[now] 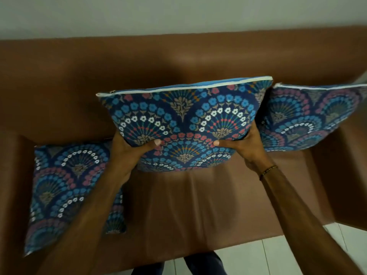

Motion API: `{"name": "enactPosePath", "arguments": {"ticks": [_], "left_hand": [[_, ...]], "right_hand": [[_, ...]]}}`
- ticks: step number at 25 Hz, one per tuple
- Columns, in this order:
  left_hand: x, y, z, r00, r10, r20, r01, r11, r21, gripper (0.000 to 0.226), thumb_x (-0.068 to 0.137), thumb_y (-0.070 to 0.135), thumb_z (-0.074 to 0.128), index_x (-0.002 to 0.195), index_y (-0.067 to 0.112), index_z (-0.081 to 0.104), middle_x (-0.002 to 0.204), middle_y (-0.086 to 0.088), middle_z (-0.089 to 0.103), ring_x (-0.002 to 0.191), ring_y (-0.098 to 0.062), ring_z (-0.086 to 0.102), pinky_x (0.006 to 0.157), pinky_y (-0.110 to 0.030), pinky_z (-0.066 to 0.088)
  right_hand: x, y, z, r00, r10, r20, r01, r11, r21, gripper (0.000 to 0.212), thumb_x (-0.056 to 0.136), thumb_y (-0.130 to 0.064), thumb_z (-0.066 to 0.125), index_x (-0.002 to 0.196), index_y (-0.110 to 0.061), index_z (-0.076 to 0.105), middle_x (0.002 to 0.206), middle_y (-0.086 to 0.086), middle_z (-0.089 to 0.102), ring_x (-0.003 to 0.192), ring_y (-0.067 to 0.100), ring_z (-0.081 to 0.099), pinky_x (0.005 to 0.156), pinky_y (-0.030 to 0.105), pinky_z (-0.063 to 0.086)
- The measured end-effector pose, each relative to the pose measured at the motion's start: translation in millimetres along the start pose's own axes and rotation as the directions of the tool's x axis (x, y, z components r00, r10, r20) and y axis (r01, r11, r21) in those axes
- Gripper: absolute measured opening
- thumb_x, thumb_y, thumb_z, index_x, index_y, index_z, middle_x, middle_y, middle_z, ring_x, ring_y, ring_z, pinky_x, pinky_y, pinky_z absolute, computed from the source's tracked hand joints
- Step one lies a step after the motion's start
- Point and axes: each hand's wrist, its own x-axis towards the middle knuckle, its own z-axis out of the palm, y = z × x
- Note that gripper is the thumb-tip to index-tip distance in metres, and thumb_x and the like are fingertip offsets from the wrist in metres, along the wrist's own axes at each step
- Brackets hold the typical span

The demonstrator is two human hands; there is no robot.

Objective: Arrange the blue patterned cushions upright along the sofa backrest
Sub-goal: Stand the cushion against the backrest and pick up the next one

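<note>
I hold a blue patterned cushion (184,120) upright over the middle of the brown sofa seat, its zip edge on top, close to the backrest (139,62). My left hand (131,147) grips its lower left side and my right hand (244,143) its lower right side, thumbs on the front. A second patterned cushion (309,116) stands upright against the backrest at the right. A third cushion (65,187) lies flat on the seat at the left, partly hidden by my left forearm.
The brown sofa seat (198,205) has armrests at the left (12,175) and right (349,165). A grey wall (178,14) rises behind the backrest. White floor tiles (278,253) and my legs show at the bottom.
</note>
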Motion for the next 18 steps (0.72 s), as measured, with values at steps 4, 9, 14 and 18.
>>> {"name": "enactPosePath", "arguments": {"ticks": [4,9,14,18], "left_hand": [[30,-34,50,1.000,0.023,0.007,-0.023,0.999,0.033,0.084,0.068,0.011,0.096,0.137,0.030,0.051,0.131,0.017,0.064,0.112,0.015,0.063,0.093,-0.012,0.054],[44,-83,49,0.994,-0.001,0.105,-0.023,0.974,0.225,0.074,0.075,0.019,0.094,0.130,0.039,0.048,0.126,0.017,0.060,0.111,0.008,0.058,0.095,-0.013,0.052],[36,-124,-54,0.993,0.115,0.026,-0.106,0.774,0.624,0.073,0.086,0.037,0.084,0.149,0.018,0.052,0.150,-0.011,0.048,0.137,-0.028,0.049,0.114,-0.047,0.045],[25,-162,-187,0.971,0.113,-0.211,0.091,0.640,0.763,0.091,0.087,0.054,0.075,0.155,0.005,0.040,0.160,-0.027,0.036,0.146,-0.048,0.036,0.116,-0.066,0.038]], "right_hand": [[38,32,-25,0.999,0.021,-0.028,-0.022,0.999,-0.035,0.110,0.059,-0.001,0.100,0.152,-0.013,0.042,0.142,0.004,0.064,0.130,0.019,0.065,0.100,0.037,0.061],[37,83,4,0.961,0.266,-0.080,-0.262,0.963,0.057,0.102,0.068,-0.005,0.098,0.148,-0.020,0.038,0.142,0.000,0.061,0.135,0.027,0.058,0.089,0.039,0.058],[-30,91,100,0.797,0.600,-0.068,-0.599,0.800,0.027,0.105,0.078,-0.036,0.093,0.158,-0.021,0.027,0.137,-0.002,0.060,0.107,0.020,0.063,0.081,0.048,0.055],[-63,69,228,0.749,0.637,0.183,-0.611,0.771,-0.180,0.039,0.094,-0.036,0.078,0.127,-0.027,0.058,0.131,-0.002,0.061,0.123,0.028,0.059,0.108,0.063,0.050]]}}
